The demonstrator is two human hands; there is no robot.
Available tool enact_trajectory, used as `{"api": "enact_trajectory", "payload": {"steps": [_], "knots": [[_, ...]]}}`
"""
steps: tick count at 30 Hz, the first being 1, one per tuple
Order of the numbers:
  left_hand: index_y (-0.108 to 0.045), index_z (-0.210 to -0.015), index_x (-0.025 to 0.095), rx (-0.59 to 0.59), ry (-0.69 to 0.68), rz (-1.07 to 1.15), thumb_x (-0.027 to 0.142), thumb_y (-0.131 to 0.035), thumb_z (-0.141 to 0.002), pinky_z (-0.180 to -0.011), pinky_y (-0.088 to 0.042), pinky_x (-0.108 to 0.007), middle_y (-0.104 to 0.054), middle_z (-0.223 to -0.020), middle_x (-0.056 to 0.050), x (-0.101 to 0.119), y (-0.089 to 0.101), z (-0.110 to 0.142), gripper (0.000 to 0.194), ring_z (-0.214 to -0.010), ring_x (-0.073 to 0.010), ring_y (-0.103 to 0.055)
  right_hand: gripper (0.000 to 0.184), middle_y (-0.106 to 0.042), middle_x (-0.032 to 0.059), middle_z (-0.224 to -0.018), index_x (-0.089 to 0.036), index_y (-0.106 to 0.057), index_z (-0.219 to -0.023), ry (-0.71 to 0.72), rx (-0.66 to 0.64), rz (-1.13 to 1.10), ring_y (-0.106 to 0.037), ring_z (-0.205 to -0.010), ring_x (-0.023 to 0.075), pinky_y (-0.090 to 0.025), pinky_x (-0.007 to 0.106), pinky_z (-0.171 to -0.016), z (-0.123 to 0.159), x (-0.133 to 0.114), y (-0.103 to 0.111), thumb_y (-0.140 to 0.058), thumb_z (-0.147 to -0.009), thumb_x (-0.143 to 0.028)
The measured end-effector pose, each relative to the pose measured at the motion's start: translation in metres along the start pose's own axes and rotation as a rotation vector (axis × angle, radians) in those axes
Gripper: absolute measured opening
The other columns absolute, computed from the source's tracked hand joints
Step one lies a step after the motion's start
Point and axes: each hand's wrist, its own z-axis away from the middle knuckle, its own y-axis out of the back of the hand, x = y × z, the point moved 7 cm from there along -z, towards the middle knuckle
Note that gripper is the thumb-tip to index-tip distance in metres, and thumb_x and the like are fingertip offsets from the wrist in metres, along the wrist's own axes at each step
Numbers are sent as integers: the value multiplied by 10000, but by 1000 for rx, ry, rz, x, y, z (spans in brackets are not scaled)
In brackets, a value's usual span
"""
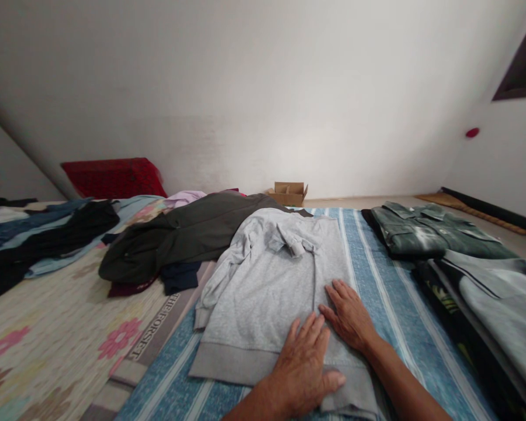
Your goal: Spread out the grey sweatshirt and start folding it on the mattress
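Near centre, grey sweatshirt [272, 292] lay spread on blue striped mat [377, 286]; left hand [304, 368] and right hand [348, 316] pressed flat on hem area, fingers extended, side by side, gripping nothing, likely smoothing fabric; folded green shirt [425, 237] sat far right; dark clothes pile [188, 237] far left.

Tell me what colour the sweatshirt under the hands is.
Light grey; the sweatshirt shows plainly in the head view, with the left hand and right hand flat on it.
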Motion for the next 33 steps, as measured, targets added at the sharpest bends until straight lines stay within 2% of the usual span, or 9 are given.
{"api": "enact_trajectory", "payload": {"steps": [4, 22, 28, 31, 33], "knots": [[-280, -1443, 132, 2, 1, 7, 625, -323, -884, -1151, -28, -444, -165, -1534, -120, 1, 0, 0, 747, -1418, -235, -68, 489, -478, 172, -1353, -131, -539, -1267, -14, 10, -23, -370, -1299, 311, -345, 474, -1026, 0, 2, -2, -440, -896, -433], [-286, -1436, 117, 7, -4, 4, 648, -298, -882, -1151, -41, -456, -164, -1533, -134, 1, 1, 1, 767, -1418, -241, -71, 493, -491, 180, -1338, -112, -553, -1249, 7, 27, -11, -391, -1283, 316, -342, 465, -1032, 2, 2, -1, -436, -895, -435], [-285, -1437, 135, 5, -1, 15, 615, -347, -883, -1150, -56, -469, -156, -1536, -124, 0, -1, 2, 736, -1416, -256, -83, 485, -488, 169, -1345, -131, -557, -1248, -11, 27, -14, -380, -1294, 310, -342, 462, -1033, 2, 3, -3, -448, -887, -436], [-383, -1383, 149, 19, 8, 74, 563, -413, -875, -1146, -107, -480, -233, -1517, -121, 2, 8, 2, 656, -1404, -267, -149, 494, -487, 167, -1348, -131, -553, -1255, -8, 26, -17, -379, -1295, 310, -341, 463, -1035, 2, 3, -3, -443, -889, -443], [-476, -1311, 146, 101, 11, 155, 484, -434, -877, -1139, -183, -449, -351, -1467, -119, 9, 29, 5, 551, -1370, -256, -260, 492, -483, 169, -1352, -125, -549, -1261, -4, 19, -10, -380, -1295, 309, -342, 458, -1035, 2, 3, -4, -442, -890, -430]]}}
